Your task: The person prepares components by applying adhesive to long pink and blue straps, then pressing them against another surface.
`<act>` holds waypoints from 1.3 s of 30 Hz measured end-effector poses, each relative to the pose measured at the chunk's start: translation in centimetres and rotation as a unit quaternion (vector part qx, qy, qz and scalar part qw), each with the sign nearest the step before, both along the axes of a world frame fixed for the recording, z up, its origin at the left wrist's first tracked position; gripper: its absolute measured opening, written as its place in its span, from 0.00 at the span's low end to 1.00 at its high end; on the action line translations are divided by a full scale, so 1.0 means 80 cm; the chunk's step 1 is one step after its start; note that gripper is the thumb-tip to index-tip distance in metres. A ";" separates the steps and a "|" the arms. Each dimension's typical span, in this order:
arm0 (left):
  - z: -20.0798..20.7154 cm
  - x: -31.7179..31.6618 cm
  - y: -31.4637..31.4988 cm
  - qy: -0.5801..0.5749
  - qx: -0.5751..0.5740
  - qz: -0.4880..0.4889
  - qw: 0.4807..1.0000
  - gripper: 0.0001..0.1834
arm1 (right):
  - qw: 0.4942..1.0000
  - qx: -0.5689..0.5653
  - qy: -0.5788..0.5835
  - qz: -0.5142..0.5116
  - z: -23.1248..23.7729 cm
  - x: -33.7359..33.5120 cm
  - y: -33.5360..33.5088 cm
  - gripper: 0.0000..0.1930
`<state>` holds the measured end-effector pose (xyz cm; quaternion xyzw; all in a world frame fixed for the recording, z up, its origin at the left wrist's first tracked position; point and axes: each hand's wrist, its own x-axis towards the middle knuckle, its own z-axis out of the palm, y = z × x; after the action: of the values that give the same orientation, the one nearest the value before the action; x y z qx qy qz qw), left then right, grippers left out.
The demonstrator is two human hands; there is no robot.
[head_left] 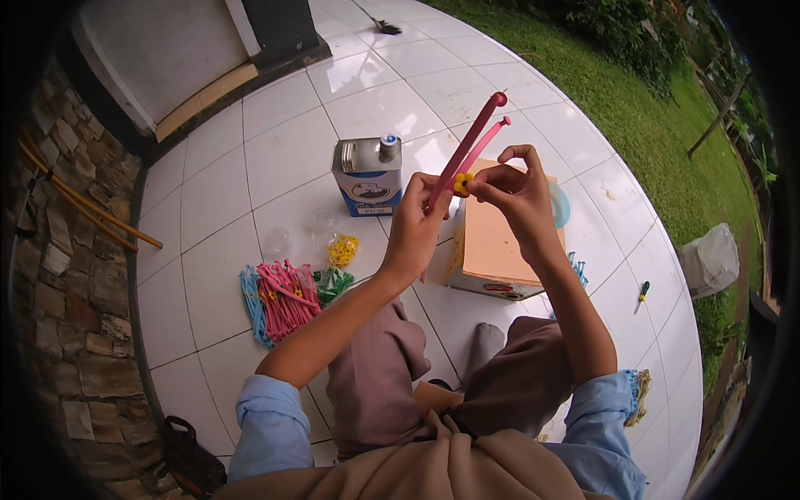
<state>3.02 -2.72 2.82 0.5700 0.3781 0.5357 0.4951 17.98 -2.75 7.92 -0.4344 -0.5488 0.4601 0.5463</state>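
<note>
My left hand (415, 223) is closed around a pink flip-flop strap (473, 137), whose two knobbed ends point up and away. A small yellow flower decoration (462, 185) with a dark centre sits against the strap, just past my left thumb. My right hand (515, 190) pinches the flower's right side between thumb and finger, its other fingers bent. To the left on the floor lies a pile of pink straps (287, 293), some with yellow flowers, beside blue straps (252, 304). More yellow flowers (342, 249) lie bunched near the pile.
Below my hands stands a box with a peach-coloured top (498, 242). A metal can (367, 177) with a blue-and-white label stands left of it. Green plastic (333, 285) lies by the pile. A screwdriver-like tool (642, 296) lies at the right. A white sack (710, 261) stands near the grass.
</note>
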 end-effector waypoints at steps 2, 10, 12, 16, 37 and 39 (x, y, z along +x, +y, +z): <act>0.001 -0.001 -0.001 0.011 -0.032 0.002 0.999 0.07 | 1.000 0.014 -0.025 -0.003 -0.002 0.000 0.001 0.22; 0.003 0.001 -0.004 0.053 -0.021 0.020 0.998 0.08 | 0.994 0.063 -0.084 -0.025 -0.006 0.000 0.002 0.23; 0.005 0.001 -0.006 0.050 -0.017 0.023 0.998 0.08 | 0.992 0.065 -0.101 -0.033 -0.005 0.000 0.002 0.23; 0.001 -0.001 -0.002 0.060 0.017 0.016 0.998 0.08 | 0.990 0.057 -0.116 -0.051 -0.005 0.000 0.001 0.24; 0.005 -0.029 0.007 0.040 -0.114 -0.074 0.990 0.06 | 0.872 0.280 -0.395 -0.066 -0.031 0.003 0.009 0.26; 0.004 -0.029 0.010 0.053 -0.047 -0.058 0.996 0.07 | 0.879 0.269 -0.391 -0.055 -0.030 0.001 0.007 0.25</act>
<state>0.70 -1.92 3.13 0.5943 0.3949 0.4572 0.5308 18.08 -2.19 5.50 -0.4448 -0.7954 0.0573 0.4076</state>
